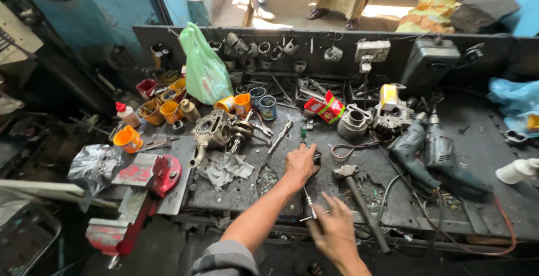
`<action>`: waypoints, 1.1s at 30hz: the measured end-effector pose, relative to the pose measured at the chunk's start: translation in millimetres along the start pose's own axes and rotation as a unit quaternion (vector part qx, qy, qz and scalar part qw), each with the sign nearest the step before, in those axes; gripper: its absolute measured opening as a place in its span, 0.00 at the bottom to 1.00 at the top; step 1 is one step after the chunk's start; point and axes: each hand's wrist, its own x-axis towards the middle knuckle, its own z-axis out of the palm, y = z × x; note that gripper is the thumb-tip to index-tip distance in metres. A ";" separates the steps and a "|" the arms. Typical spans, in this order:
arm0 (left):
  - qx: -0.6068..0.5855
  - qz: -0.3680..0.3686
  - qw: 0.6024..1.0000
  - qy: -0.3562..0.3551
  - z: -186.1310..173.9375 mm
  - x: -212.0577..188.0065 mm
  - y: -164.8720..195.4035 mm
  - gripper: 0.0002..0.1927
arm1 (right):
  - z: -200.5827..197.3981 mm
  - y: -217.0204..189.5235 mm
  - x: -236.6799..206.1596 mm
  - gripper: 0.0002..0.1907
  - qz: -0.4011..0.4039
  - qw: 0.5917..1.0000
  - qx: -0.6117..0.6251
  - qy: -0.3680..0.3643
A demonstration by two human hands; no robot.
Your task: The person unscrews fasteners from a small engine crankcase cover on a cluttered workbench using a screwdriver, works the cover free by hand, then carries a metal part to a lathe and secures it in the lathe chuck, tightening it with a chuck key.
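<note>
Head view looks down on a dark, cluttered bench [483, 152] with both of the person's hands near its front edge. The left hand [299, 164] reaches forward and lies palm down on the bench, fingers curled over a small dark part [317, 157] at its fingertips; whether it grips that part or only rests on it cannot be told. The right hand [335, 232] sits nearer the camera, just below and right of the left, fingers spread fairly wide, and touches or pinches a thin metal tool with a crossbar [309, 204] that lies between the two hands; the grip itself is too blurred to make out. A hammer [359, 200] lies just right of both hands, its head close to the left hand's fingertips and its handle running down past the right hand. A crumpled grey rag [226, 169] lies to the left of the left forearm, and beyond it stands an engine casing [213, 130]. A long wrench [279, 136] lies ahead of the left hand. Two electric drills [429, 152] rest well to the right, a red vise [149, 183] at the left edge.
</note>
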 end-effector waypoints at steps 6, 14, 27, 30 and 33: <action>0.018 -0.020 1.000 -0.001 3.2 5.1 3.0 0.35 | 36.8 13.7 8.9 0.20 -0.128 0.950 -0.217 -0.185; 0.015 -0.025 1.000 -0.008 7.5 3.0 1.1 0.34 | 75.0 17.2 -24.3 0.15 0.358 0.906 0.114 -0.197; 0.017 -0.019 1.000 0.005 1.2 1.8 2.9 0.35 | 21.7 -0.5 -14.4 0.24 0.061 0.997 0.011 0.045; 0.018 -0.024 0.999 0.015 -0.7 1.9 5.6 0.34 | 22.9 -1.8 -7.8 0.27 -0.081 0.988 -0.127 -0.027; 0.021 -0.029 0.999 0.003 -3.4 1.7 7.3 0.36 | 37.1 0.6 -5.2 0.28 -0.046 0.982 -0.142 -0.118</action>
